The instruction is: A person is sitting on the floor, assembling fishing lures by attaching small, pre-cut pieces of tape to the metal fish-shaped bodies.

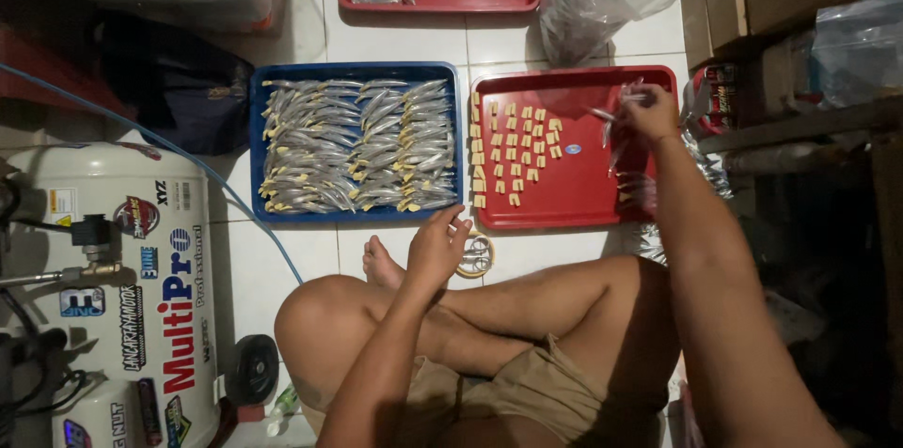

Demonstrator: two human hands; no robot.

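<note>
The right hand (pixel 649 112) is reaching out over the far right corner of the red tray (pixel 574 204), its fingers pinched shut on a small clear packet (pixel 616 119) that is dangling from them, at about two o'clock from the sitter's crossed legs. The left hand (pixel 439 246) is hovering, loosely open and holding nothing, at the near edge of the blue tray (pixel 259 142), just beside a roll of tape (pixel 477 255) on the floor at twelve o'clock. Rows of small tan pieces (pixel 513 152) are lying on the red tray's left half, and filled packets (pixel 357 145) are crowding the blue tray. To do this well, the person is probably best keeping the pinch light and lifting one packet only.
</note>
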